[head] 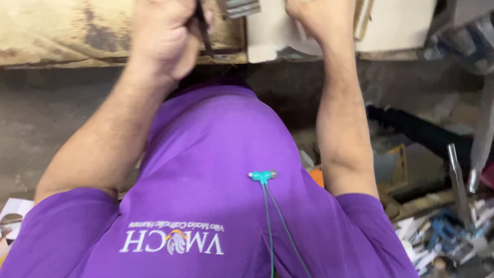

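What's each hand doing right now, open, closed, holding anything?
Left hand: closed in a fist around a thin dark tool.
Right hand: mostly cut off at the frame's top; cannot be told.

- Our left hand [162, 36] sits at the top left, over the edge of the counter [62, 36], closed round a thin tool [204, 31].
- Our right hand [319, 18] sits at the top right, on a flat sheet [396, 25] lying on the counter.
- A small metal block [241, 7] lies between our two hands.
- Below the counter edge, our shirt [216, 170] fills the middle, with earphones [263, 176] resting on it.
- Right of our right forearm, on the floor, clutter [437, 226] lies piled.
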